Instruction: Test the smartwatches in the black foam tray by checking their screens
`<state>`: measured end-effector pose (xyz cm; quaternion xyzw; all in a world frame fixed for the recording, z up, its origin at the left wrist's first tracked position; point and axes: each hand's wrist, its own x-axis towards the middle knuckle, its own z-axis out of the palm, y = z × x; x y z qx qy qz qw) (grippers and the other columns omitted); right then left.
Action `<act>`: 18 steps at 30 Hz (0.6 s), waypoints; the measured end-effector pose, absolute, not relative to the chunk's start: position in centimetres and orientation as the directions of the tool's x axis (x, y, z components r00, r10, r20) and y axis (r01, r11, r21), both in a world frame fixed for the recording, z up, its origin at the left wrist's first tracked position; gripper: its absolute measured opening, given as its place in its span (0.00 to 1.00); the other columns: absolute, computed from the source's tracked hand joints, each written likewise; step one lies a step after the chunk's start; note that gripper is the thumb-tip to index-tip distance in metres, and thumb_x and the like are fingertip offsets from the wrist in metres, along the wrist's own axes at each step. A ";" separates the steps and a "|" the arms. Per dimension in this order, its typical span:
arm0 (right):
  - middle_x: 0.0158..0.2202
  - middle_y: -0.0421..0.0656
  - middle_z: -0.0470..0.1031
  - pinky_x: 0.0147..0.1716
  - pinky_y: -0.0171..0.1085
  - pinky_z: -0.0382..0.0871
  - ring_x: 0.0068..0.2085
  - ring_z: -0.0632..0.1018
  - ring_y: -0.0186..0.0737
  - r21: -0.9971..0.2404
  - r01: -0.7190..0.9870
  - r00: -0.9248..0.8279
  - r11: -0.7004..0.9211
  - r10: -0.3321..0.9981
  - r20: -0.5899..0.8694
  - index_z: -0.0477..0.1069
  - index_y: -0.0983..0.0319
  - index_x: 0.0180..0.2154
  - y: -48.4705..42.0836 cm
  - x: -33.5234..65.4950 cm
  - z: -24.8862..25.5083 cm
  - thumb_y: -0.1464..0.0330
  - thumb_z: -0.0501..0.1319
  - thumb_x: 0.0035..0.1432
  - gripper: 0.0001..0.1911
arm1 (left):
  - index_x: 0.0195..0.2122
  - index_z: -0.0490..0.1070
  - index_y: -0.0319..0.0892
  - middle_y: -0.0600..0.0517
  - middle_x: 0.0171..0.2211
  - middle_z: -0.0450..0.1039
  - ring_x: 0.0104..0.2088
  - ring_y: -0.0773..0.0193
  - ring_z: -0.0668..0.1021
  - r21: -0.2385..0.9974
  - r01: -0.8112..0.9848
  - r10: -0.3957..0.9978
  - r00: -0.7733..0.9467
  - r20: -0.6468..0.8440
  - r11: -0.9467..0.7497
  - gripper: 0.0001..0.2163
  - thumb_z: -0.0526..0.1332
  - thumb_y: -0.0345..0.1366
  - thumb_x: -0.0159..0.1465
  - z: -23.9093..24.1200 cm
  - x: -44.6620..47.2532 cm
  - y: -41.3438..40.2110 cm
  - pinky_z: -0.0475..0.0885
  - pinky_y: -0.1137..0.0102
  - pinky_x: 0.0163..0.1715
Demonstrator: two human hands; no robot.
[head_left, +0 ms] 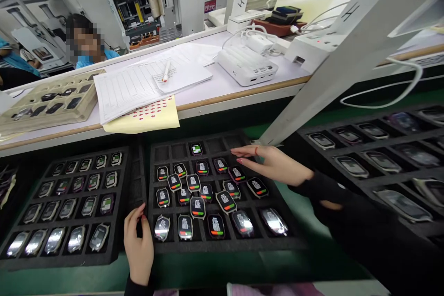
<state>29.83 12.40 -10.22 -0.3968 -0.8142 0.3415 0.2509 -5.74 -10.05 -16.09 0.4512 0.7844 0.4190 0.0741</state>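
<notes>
My right hand (274, 163) hovers over the upper right of the middle foam tray (243, 246), fingers nearly straight, the thumb parted slightly below them, and I see nothing gripped. The thumb is just beside a tilted smartwatch (237, 174); I can't tell whether it touches. My left hand (138, 245) is at the tray's left edge, fingers loosely bent with gaps between them, no object visible in them; perhaps I set it there to steady the foam.

The watches in the middle tray lie face up, likely so every display stays readable. Most show red and green bars, while one watch (196, 149) in the back row has a green-and-white screen. Several, like this watch (193, 182), lie askew across the dividers, overlapping neighbours, probably because they are put down loosely rather than seated in pockets.

In the left tray (69, 262) each watch has its own compartment, which I judge keeps the cases from rubbing. Both trays rest on the green bench (208, 266), below a shelf carrying papers (128, 83) and a white charger (248, 65).
</notes>
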 end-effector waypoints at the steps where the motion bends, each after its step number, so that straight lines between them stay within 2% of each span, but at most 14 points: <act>1: 0.51 0.49 0.79 0.53 0.54 0.76 0.50 0.80 0.56 -0.736 0.494 -0.539 0.462 0.828 0.158 0.76 0.61 0.53 11.5 30.6 -10.5 0.58 0.59 0.64 0.21 | 0.49 0.75 0.47 0.47 0.49 0.72 0.49 0.55 0.75 0.720 0.654 0.772 -0.575 0.272 0.233 0.14 0.55 0.42 0.68 -16.2 -5.8 -10.0 0.71 0.60 0.50; 7: 0.58 0.48 0.74 0.57 0.53 0.73 0.57 0.76 0.54 -0.628 0.541 -0.521 0.560 0.809 0.273 0.68 0.57 0.61 7.8 32.3 -13.1 0.58 0.60 0.68 0.23 | 0.49 0.75 0.44 0.46 0.48 0.73 0.49 0.56 0.75 0.680 0.709 0.782 -0.526 0.334 0.186 0.14 0.54 0.39 0.68 -16.4 -6.0 -9.6 0.69 0.61 0.50; 10: 0.58 0.47 0.74 0.61 0.58 0.66 0.62 0.70 0.54 -0.626 0.533 -0.472 0.570 0.814 0.339 0.56 0.54 0.68 6.2 31.6 -14.1 0.63 0.57 0.70 0.28 | 0.48 0.75 0.43 0.46 0.47 0.73 0.49 0.56 0.75 0.667 0.726 0.774 -0.514 0.369 0.164 0.13 0.54 0.38 0.68 -16.5 -6.0 -9.6 0.69 0.61 0.50; 13: 0.55 0.46 0.77 0.64 0.60 0.61 0.62 0.71 0.51 -0.647 0.495 -0.394 0.580 0.813 0.428 0.44 0.54 0.72 4.5 31.0 -14.7 0.70 0.54 0.71 0.33 | 0.46 0.76 0.43 0.47 0.46 0.74 0.48 0.57 0.75 0.656 0.739 0.762 -0.510 0.400 0.150 0.13 0.54 0.38 0.69 -16.5 -5.8 -9.9 0.69 0.62 0.49; 18: 0.55 0.49 0.76 0.66 0.59 0.57 0.62 0.71 0.50 -0.636 0.445 -0.339 0.631 0.776 0.532 0.44 0.58 0.72 3.1 31.1 -15.2 0.75 0.52 0.70 0.34 | 0.45 0.77 0.44 0.48 0.45 0.74 0.47 0.58 0.76 0.644 0.750 0.750 -0.511 0.419 0.152 0.12 0.53 0.36 0.70 -16.5 -5.5 -10.1 0.69 0.65 0.47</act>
